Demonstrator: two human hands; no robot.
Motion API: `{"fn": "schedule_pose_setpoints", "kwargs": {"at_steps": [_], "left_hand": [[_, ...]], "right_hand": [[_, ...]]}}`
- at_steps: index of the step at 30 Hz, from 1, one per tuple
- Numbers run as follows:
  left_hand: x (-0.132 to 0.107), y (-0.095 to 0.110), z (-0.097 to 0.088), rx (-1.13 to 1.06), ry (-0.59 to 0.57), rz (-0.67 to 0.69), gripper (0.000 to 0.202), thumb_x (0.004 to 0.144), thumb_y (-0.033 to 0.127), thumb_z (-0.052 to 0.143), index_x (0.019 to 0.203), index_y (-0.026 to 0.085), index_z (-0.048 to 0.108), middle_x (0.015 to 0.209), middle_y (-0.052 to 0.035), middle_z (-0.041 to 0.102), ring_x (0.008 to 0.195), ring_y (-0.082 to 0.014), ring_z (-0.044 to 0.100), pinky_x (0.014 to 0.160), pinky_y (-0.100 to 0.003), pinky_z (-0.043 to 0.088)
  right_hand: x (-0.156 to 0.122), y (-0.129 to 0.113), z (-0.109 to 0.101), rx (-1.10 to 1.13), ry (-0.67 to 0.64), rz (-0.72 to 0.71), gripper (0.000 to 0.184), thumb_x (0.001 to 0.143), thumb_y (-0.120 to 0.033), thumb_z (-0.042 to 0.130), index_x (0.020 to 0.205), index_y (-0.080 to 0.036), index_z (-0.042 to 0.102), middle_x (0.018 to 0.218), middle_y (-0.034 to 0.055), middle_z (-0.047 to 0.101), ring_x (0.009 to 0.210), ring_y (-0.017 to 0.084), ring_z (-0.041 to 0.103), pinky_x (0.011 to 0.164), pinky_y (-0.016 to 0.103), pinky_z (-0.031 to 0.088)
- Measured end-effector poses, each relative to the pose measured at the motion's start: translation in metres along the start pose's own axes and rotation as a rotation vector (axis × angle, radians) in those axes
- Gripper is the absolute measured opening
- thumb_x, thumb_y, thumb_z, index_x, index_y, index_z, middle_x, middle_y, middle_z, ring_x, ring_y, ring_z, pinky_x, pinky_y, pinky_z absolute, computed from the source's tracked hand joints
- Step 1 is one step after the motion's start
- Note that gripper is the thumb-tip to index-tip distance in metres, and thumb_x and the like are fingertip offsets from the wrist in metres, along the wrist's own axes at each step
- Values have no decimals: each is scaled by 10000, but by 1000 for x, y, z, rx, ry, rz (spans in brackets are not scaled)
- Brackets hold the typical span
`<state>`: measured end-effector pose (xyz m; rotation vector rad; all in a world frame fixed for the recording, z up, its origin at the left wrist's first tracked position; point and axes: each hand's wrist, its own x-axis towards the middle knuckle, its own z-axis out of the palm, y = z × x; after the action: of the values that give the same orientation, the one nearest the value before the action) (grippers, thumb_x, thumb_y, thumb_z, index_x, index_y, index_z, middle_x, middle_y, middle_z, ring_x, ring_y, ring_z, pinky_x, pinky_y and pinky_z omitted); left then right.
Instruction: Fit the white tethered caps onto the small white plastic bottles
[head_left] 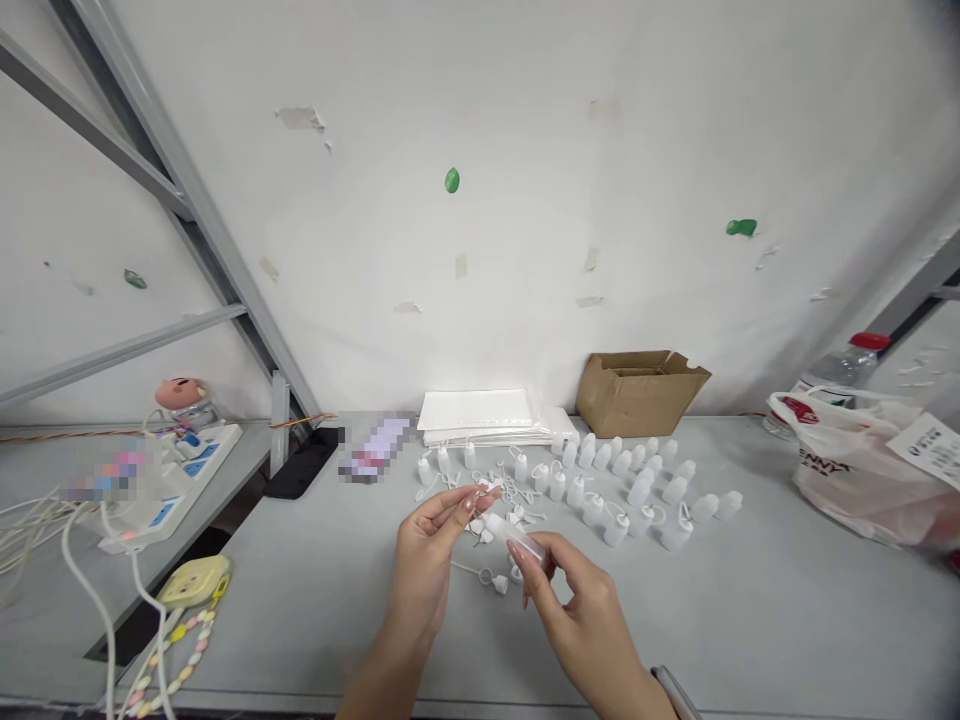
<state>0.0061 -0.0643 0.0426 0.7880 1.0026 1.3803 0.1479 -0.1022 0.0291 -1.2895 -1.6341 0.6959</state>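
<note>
Over the grey desk (315,600), my right hand (574,590) grips a small translucent squeeze bottle (516,538), its neck tilted up toward the left. My left hand (431,545) is pinched beside that neck, thumb against fingers, on a small white cap (491,486); the fingertips partly hide it. Loose white caps with ring straps lie under and beyond both hands, one of them a strapped cap (491,578) just below the bottle. Behind to the right stand several small bottles; some, like the capped bottle (616,528), wear strapped caps, while others, like the bare bottle (640,488), have none.
At the back are a stack of white sheets (480,415) and an open cardboard box (637,395). A plastic bag (862,480) and a red-capped bottle (844,370) stand right. Leftward lie a black phone (304,463), a power strip (176,490) with cables, and a yellow case (195,582).
</note>
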Motion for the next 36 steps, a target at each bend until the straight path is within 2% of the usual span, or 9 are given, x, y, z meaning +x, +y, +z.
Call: {"fn": "schedule_pose_setpoints", "kwargs": {"at_steps": [10, 12, 15, 18, 22, 30, 36], "left_hand": [[-1, -10, 2, 14, -17, 19, 246, 693, 299, 670, 889, 153, 682, 829, -76, 728, 1005, -238, 608, 954, -360, 385], [-1, -12, 4, 6, -9, 19, 257, 692, 310, 670, 894, 151, 684, 871, -86, 725, 1023, -236, 598, 960, -355, 379], [0, -12, 6, -60, 13, 22, 268, 694, 348, 663, 864, 144, 695, 937, -105, 713, 1040, -234, 586, 974, -346, 364], [0, -11, 7, -115, -17, 2, 295, 726, 391, 623, 833, 128, 701, 915, -120, 715, 993, -235, 610, 970, -355, 366], [1, -10, 8, -70, -64, 8, 252, 720, 360, 635, 785, 128, 712, 894, -112, 719, 996, -241, 607, 964, -350, 370], [-6, -16, 12, -20, -21, 82, 206, 737, 323, 617, 816, 163, 719, 932, -77, 718, 1017, -245, 599, 994, -376, 347], [-1, -16, 10, -123, -43, 16, 230, 717, 340, 643, 805, 140, 715, 937, -101, 714, 1055, -242, 579, 1015, -370, 321]], "right_hand": [[-4, 7, 10, -25, 82, -29, 237, 855, -380, 457, 761, -189, 561, 603, 15, 533, 532, 138, 477, 508, 242, 383], [-2, 6, 8, 13, 58, 3, 257, 854, -396, 456, 735, -191, 554, 588, 8, 521, 542, 138, 480, 514, 239, 382], [4, 5, 5, 151, -50, 110, 306, 858, -436, 440, 699, -193, 538, 557, -8, 512, 551, 135, 490, 536, 236, 392], [9, 6, 1, 301, -112, 200, 345, 856, -476, 426, 678, -193, 514, 540, -20, 510, 528, 122, 477, 536, 235, 399], [9, 9, 1, 365, -120, 226, 363, 849, -500, 424, 675, -193, 509, 540, -22, 505, 519, 118, 467, 517, 233, 397], [6, 10, 7, 383, -79, 216, 345, 854, -481, 430, 696, -189, 522, 570, -14, 519, 547, 125, 483, 554, 242, 405], [8, 10, 12, 436, -82, 222, 361, 838, -503, 443, 664, -192, 499, 559, -13, 524, 536, 125, 488, 542, 243, 411]]}}
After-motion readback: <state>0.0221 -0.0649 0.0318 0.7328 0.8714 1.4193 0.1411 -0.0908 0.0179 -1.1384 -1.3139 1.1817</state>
